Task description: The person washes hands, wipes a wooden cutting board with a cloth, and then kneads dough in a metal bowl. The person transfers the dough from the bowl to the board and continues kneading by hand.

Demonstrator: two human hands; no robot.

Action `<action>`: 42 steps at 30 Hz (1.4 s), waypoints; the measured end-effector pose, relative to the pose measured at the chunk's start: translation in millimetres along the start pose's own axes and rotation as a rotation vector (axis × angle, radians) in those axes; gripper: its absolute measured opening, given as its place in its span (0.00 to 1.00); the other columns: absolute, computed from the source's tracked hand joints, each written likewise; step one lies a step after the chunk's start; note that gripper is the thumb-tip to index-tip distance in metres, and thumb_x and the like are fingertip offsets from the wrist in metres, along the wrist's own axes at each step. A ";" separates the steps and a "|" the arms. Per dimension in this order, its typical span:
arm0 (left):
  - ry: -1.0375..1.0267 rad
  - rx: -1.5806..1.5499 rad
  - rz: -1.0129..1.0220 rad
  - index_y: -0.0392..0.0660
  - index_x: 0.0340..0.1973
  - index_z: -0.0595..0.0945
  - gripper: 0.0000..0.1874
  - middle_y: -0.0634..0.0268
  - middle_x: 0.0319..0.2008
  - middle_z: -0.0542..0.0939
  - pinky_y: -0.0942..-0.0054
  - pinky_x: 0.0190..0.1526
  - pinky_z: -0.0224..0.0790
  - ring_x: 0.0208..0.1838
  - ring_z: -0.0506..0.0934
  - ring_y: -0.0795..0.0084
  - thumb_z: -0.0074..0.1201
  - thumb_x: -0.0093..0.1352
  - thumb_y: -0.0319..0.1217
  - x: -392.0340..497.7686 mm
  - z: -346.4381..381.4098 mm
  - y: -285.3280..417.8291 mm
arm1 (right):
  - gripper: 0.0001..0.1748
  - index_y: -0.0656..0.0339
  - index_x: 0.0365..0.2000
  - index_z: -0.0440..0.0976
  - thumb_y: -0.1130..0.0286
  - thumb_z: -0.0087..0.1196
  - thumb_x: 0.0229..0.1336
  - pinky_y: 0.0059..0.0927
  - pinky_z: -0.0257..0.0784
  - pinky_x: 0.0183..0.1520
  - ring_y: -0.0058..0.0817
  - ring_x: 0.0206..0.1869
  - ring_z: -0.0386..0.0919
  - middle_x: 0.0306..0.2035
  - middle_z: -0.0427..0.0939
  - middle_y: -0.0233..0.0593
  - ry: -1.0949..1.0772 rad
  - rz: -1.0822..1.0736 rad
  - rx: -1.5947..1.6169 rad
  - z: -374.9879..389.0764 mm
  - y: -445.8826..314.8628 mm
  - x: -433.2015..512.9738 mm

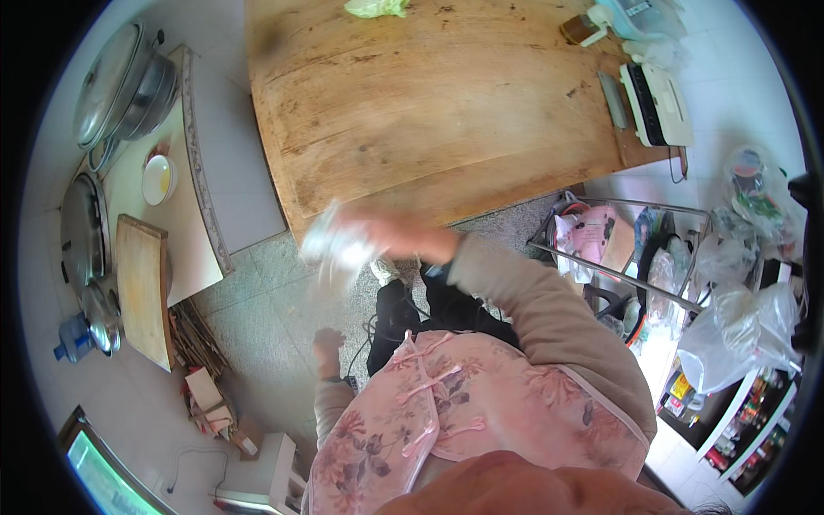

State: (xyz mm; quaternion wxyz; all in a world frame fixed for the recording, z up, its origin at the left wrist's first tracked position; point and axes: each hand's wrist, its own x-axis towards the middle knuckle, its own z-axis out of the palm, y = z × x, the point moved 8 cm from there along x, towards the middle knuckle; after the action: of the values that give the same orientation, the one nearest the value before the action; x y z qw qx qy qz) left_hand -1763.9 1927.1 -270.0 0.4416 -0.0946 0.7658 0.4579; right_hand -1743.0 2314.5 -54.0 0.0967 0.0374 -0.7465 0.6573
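My right hand point(405, 235) reaches across in front of me, shut on a white cloth point(335, 248), probably a rag. Both are blurred, just off the near edge of a wooden tabletop point(450, 103). Folds and edges of the cloth cannot be made out. My left hand point(328, 344) hangs low at my side over the grey floor, with nothing visible in it and its fingers loosely apart. At the tabletop's far edge lies a pale green cabbage leaf point(376, 8).
A white appliance point(666, 106) and a grey metal blade point(613, 100) lie at the table's right. On the left counter point(187, 238) are a white bowl point(158, 180), steel pots point(138, 96) and a tilted wooden board point(143, 290). A metal rack point(605, 264) stands right.
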 end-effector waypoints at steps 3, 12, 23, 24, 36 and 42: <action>-0.094 0.505 0.021 0.36 0.33 0.75 0.07 0.59 0.26 0.78 0.76 0.23 0.69 0.25 0.79 0.69 0.49 0.62 0.27 5.8 -6.2 -8.9 | 0.18 0.60 0.50 0.66 0.73 0.42 0.58 0.32 0.65 0.53 0.31 0.51 0.68 0.48 0.70 0.42 0.837 0.140 -0.468 -223.4 -4.6 -121.3; -0.055 0.423 -0.140 0.36 0.30 0.76 0.07 0.57 0.25 0.79 0.77 0.20 0.68 0.21 0.79 0.70 0.47 0.62 0.28 -14.6 -27.1 -35.6 | 0.17 0.61 0.39 0.71 0.68 0.55 0.44 0.43 0.66 0.45 0.46 0.43 0.71 0.38 0.73 0.49 0.949 0.384 -0.981 -227.0 61.9 -139.8; 0.274 -0.026 0.460 0.39 0.36 0.71 0.05 0.58 0.32 0.76 0.75 0.24 0.72 0.24 0.77 0.68 0.40 0.67 0.24 26.8 -109.5 199.6 | 0.11 0.56 0.31 0.76 0.79 0.55 0.43 0.34 0.69 0.44 0.38 0.40 0.74 0.35 0.76 0.41 0.006 -0.302 -0.146 69.7 -58.6 7.1; 0.277 -0.036 0.497 0.38 0.37 0.71 0.06 0.58 0.32 0.76 0.75 0.25 0.71 0.25 0.77 0.68 0.40 0.66 0.23 26.6 -108.6 227.8 | 0.07 0.59 0.32 0.75 0.74 0.53 0.48 0.34 0.68 0.43 0.37 0.39 0.73 0.34 0.75 0.41 0.187 -0.351 -0.165 16.6 -59.9 -7.1; 0.081 0.225 0.816 0.40 0.52 0.67 0.22 0.59 0.46 0.71 0.77 0.35 0.70 0.44 0.74 0.70 0.51 0.62 0.23 -0.7 88.4 485.7 | 0.41 0.66 0.58 0.53 0.52 0.51 0.49 0.47 0.50 0.62 0.56 0.62 0.50 0.59 0.52 0.67 1.510 1.290 -1.064 -384.9 32.7 -388.5; 0.039 0.450 1.060 0.42 0.57 0.62 0.35 0.58 0.54 0.65 0.73 0.39 0.70 0.53 0.68 0.66 0.61 0.55 0.25 29.8 237.1 580.2 | 0.44 0.63 0.59 0.52 0.48 0.52 0.48 0.53 0.47 0.61 0.54 0.63 0.49 0.60 0.49 0.65 1.398 1.139 -1.066 -477.5 64.9 -315.8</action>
State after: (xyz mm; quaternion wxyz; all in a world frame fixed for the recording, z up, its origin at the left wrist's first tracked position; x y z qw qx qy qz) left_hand -1960.4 2447.4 20.5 0.1467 0.3898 0.7953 0.4405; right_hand -1400.4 2772.6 -122.4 0.1867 -0.7555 -0.6244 0.0667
